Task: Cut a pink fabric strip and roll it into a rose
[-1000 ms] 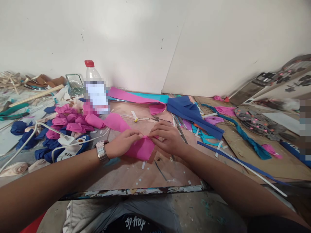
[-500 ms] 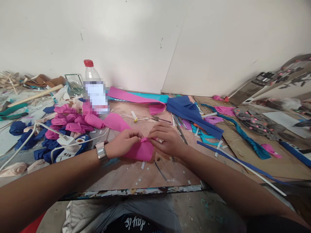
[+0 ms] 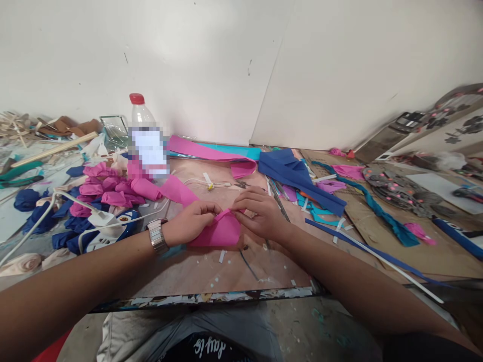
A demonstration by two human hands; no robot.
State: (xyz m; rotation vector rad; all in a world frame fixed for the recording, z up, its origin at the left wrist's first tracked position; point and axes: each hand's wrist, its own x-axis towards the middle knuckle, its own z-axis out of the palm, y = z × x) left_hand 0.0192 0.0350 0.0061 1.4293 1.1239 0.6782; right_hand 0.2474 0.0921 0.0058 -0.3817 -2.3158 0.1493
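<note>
A long pink strip [image 3: 221,234], which looks like fabric or crepe paper, runs from the rolled pink pieces on the left to between my hands. My left hand [image 3: 192,221], with a metal-banded watch on the wrist, pinches its upper edge. Close beside it, my right hand [image 3: 260,213] grips the same edge between thumb and fingers. That edge looks folded over between the two hands, while the rest hangs down toward the tabletop [image 3: 181,276]. Several rolled pink flowers [image 3: 109,183] lie to the left, among dark blue and cream ones.
A white-and-blue power strip [image 3: 113,234] with a cable sits left of my forearm. Behind it stand a red-capped bottle [image 3: 141,113] and a blurred-out phone. Blue strips [image 3: 302,181], a thin white stick [image 3: 392,266] and a teal twisted strip [image 3: 372,201] lie at right.
My hands have moved slightly apart along the pink strip's upper edge. The folded edge between them now shows longer and straighter. The hanging part has shifted a little.
</note>
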